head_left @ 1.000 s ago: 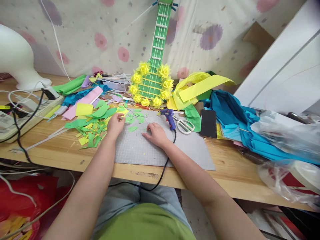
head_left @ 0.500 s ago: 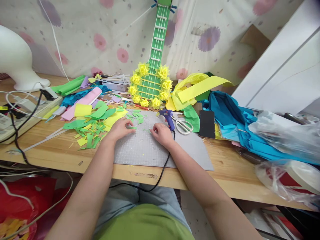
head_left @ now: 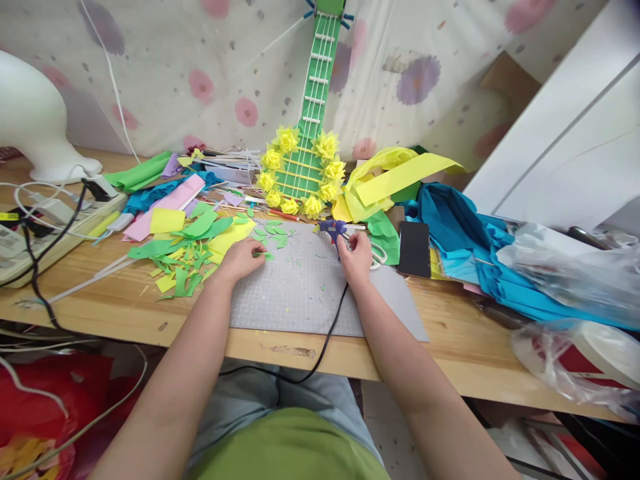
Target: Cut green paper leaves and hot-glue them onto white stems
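My left hand (head_left: pixel 241 259) pinches a small green paper leaf (head_left: pixel 269 256) between thumb and fingers above the left part of the grey cutting mat (head_left: pixel 285 307). On the mat's right side, my right hand (head_left: pixel 357 257) is closed around the handle of a purple hot glue gun (head_left: pixel 332 230), which still lies on the mat. White-handled scissors (head_left: pixel 380 256) are partly hidden behind that hand. Several cut green leaves (head_left: pixel 280 240) lie at the mat's far edge, between my hands. Small green scraps are scattered over the mat.
A green paper guitar (head_left: pixel 316 93) ringed with yellow flowers leans against the wall. Yellow and green scraps (head_left: pixel 183 280) lie left of the mat. A phone (head_left: pixel 415 249) and blue paper (head_left: pixel 453 217) are to the right. The gun's black cord (head_left: pixel 327 340) hangs over the table edge.
My right hand has moved right, from the middle of the mat to the glue gun's handle. My left hand has shifted slightly left, keeping the green leaf.
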